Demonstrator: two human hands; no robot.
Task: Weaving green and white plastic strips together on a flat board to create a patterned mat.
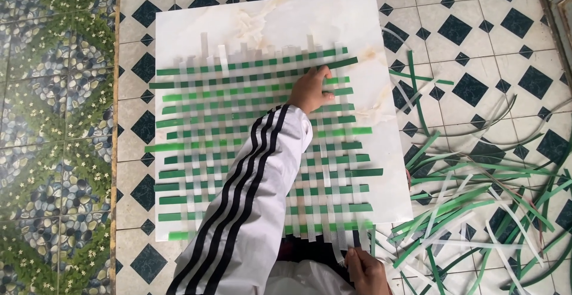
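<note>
- Plainly, a woven mat (238,146) of green and translucent white strips lies flat on a white marble-look tile (280,18), which rests on the patterned floor (476,27).
- Green strips run crosswise, white strips run lengthwise, and they pass over and under one another in a checker weave.
- Ends of the white strips stick out unevenly past the far edge, and green ends jut out at both sides at differing lengths.
- One dark green strip (333,65) near the far right edge sits slightly askew.
- Left hand (311,89), in a white sleeve with 3 black stripes, presses down on the weave near that strip, fingers spread and flat, holding nothing.
- Right hand (364,271) at the near edge pinches the end of a white strip (344,248) of the mat.
- Loose green and white strips (476,205) lie in a heap on the floor to the right, well apart from the left hand.
- Sleeve and arm hide the middle of the mat.
- Right hand is partly cut off by the bottom edge, so its grip is hard to make out fully.
</note>
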